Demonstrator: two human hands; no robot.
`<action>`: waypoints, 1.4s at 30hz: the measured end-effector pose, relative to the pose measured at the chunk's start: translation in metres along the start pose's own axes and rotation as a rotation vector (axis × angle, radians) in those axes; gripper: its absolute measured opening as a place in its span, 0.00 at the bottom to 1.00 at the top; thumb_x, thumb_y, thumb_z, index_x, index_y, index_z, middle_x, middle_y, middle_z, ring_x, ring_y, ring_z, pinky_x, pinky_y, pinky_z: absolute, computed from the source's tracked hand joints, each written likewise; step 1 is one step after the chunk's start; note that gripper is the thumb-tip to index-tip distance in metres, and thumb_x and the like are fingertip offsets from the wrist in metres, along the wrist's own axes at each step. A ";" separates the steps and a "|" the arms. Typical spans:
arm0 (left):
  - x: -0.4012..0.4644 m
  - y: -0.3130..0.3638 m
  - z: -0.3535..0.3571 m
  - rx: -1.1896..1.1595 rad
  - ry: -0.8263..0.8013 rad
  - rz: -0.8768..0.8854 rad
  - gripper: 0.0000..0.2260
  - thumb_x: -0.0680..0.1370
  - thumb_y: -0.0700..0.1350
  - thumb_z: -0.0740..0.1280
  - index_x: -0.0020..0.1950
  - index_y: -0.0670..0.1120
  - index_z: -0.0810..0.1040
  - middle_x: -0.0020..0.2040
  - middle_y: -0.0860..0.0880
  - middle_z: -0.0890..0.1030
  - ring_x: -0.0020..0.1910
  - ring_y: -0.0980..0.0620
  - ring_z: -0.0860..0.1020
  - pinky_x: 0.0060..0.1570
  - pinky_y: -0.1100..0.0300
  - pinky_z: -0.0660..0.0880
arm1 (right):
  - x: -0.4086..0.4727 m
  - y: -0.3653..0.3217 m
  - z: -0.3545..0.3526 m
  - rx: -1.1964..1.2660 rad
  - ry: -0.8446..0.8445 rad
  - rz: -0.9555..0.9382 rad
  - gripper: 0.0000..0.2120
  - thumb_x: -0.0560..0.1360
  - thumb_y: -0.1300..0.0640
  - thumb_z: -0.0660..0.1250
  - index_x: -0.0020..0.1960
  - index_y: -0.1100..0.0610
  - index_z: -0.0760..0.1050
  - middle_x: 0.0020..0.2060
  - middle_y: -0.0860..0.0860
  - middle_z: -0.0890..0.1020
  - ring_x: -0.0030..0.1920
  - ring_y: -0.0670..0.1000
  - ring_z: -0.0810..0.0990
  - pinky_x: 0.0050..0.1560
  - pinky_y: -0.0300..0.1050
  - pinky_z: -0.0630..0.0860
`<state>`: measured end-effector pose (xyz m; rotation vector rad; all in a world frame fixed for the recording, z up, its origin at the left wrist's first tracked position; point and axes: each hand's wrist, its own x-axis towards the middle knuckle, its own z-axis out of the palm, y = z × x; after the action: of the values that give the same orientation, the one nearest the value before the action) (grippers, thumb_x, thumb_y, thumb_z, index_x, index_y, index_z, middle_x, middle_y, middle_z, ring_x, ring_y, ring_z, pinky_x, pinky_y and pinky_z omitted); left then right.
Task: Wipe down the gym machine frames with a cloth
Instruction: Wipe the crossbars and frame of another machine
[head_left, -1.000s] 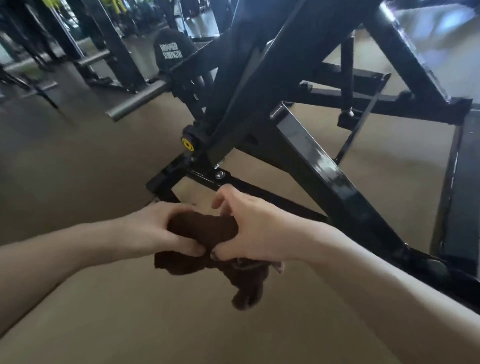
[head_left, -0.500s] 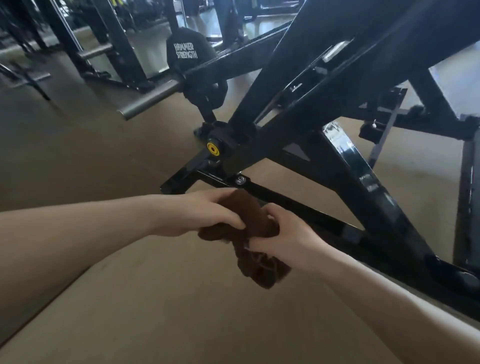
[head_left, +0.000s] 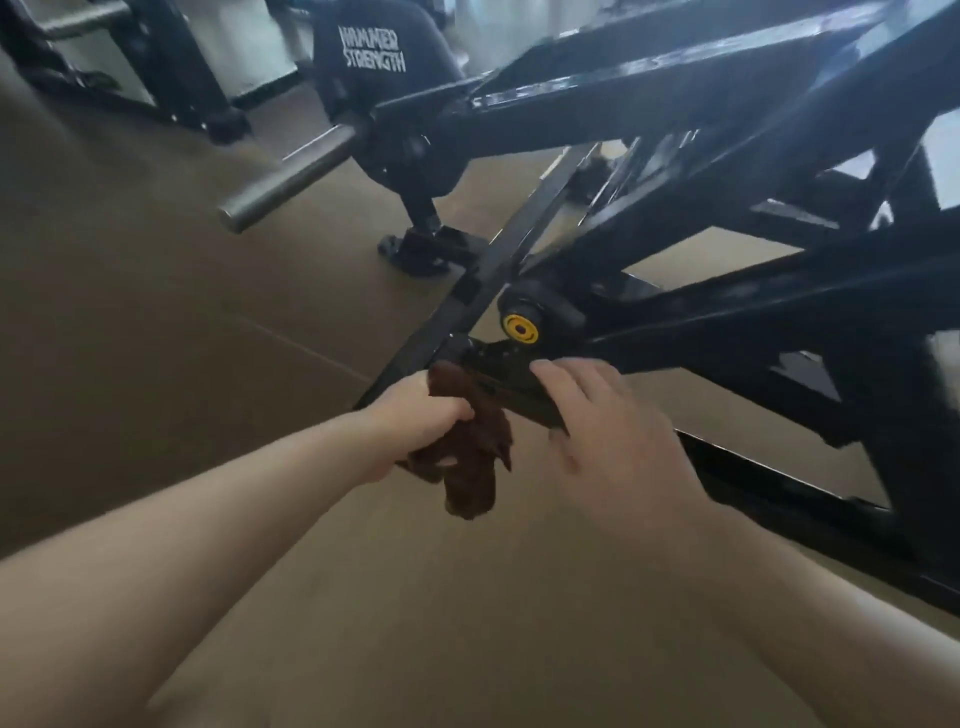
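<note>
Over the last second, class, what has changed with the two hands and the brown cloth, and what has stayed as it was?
The right hand let go of the brown cloth and now rests on the low black frame bar. The left hand carried the cloth forward to that bar. The left hand's grip stayed.

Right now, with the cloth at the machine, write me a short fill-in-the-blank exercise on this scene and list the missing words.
1. The brown cloth is gripped by the ____ hand.
2. The right hand rests with straight fingers on the black ____ of the machine.
3. The round cap on the pivot just above the hands is coloured ____.
4. The white lettering on the black pad reads Hammer ____.

Missing words: left; frame; yellow; Strength
</note>
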<state>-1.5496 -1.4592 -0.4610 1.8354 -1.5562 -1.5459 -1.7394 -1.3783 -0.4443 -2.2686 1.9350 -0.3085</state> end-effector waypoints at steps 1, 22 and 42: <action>0.005 -0.004 -0.011 -0.018 -0.008 -0.003 0.06 0.80 0.42 0.67 0.55 0.50 0.80 0.51 0.44 0.85 0.50 0.45 0.84 0.45 0.54 0.84 | 0.012 -0.001 -0.005 -0.046 0.035 -0.006 0.33 0.76 0.60 0.72 0.78 0.54 0.65 0.72 0.52 0.73 0.73 0.54 0.70 0.72 0.50 0.69; 0.067 0.027 -0.038 -0.023 0.110 0.199 0.21 0.82 0.46 0.66 0.73 0.46 0.66 0.65 0.47 0.77 0.64 0.45 0.78 0.64 0.46 0.78 | 0.095 0.004 -0.030 -0.595 -0.343 0.240 0.31 0.82 0.37 0.56 0.76 0.55 0.56 0.68 0.51 0.74 0.68 0.57 0.73 0.68 0.54 0.65; 0.132 0.039 0.013 0.718 0.160 0.452 0.19 0.80 0.39 0.67 0.69 0.47 0.66 0.60 0.45 0.79 0.57 0.47 0.81 0.57 0.51 0.80 | 0.113 0.015 -0.024 -0.524 -0.387 0.256 0.30 0.84 0.39 0.54 0.77 0.58 0.54 0.63 0.52 0.76 0.63 0.55 0.75 0.64 0.53 0.67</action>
<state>-1.6013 -1.5793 -0.5069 1.6576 -2.4255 -0.6590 -1.7429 -1.4918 -0.4172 -2.0819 2.2250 0.6906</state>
